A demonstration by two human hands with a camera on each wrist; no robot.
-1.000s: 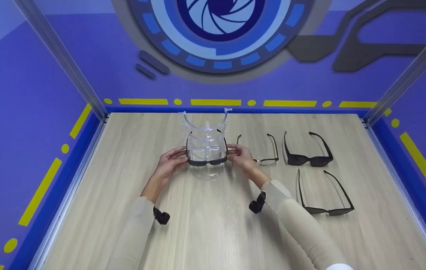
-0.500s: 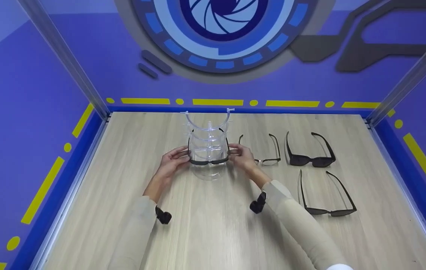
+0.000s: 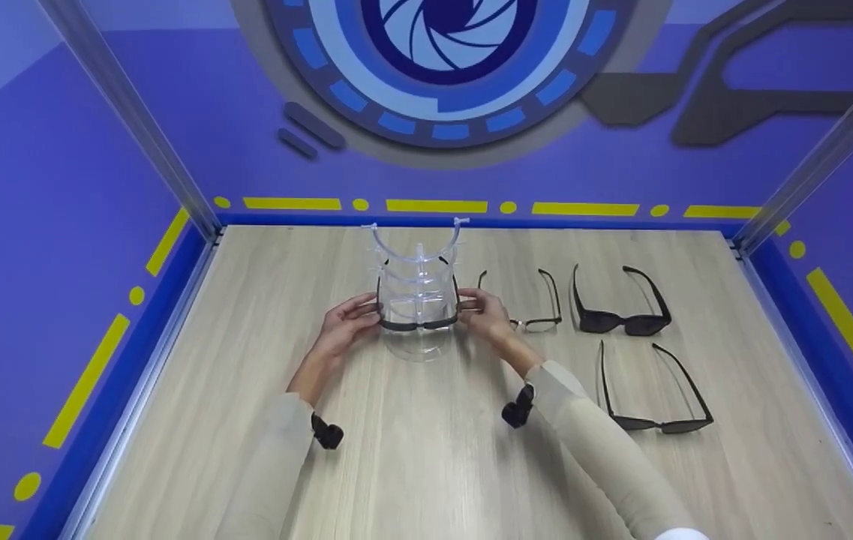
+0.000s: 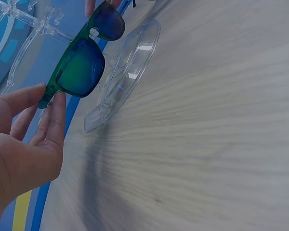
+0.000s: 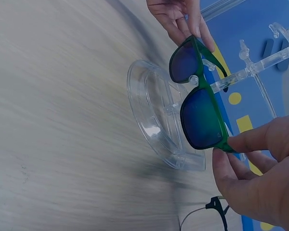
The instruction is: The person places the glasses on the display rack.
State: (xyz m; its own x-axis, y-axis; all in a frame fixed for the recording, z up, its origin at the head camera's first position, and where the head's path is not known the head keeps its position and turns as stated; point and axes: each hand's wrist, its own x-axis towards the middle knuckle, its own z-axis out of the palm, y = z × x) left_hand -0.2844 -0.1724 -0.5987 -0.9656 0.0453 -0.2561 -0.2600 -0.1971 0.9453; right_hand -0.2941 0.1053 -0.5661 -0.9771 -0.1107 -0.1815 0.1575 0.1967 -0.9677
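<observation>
A pair of sunglasses (image 4: pixel 82 67) with a green frame and blue-green mirrored lenses sits at the lowest tier of a clear plastic glasses stand (image 3: pixel 419 277), its bridge against the stand's nose knob. My left hand (image 3: pixel 342 330) pinches one front corner of the frame between thumb and fingers. At the opposite corner, my right hand (image 3: pixel 485 315) pinches the other hinge end, seen close in the right wrist view. The temples reach back along both sides of the stand. Below the lenses, the stand's curved clear base (image 5: pixel 156 115) rests on the wooden table (image 3: pixel 411 450).
To the right of the stand lie thin-rimmed eyeglasses (image 3: pixel 539 322), partly behind my right hand. Farther right are black sunglasses (image 3: pixel 621 321), with another dark pair of sunglasses (image 3: pixel 662 424) nearer the front. Blue walls (image 3: pixel 546 165) enclose the back and sides.
The sunglasses and both hands hold almost the same place at the stand. The whole head view has shifted slightly.
</observation>
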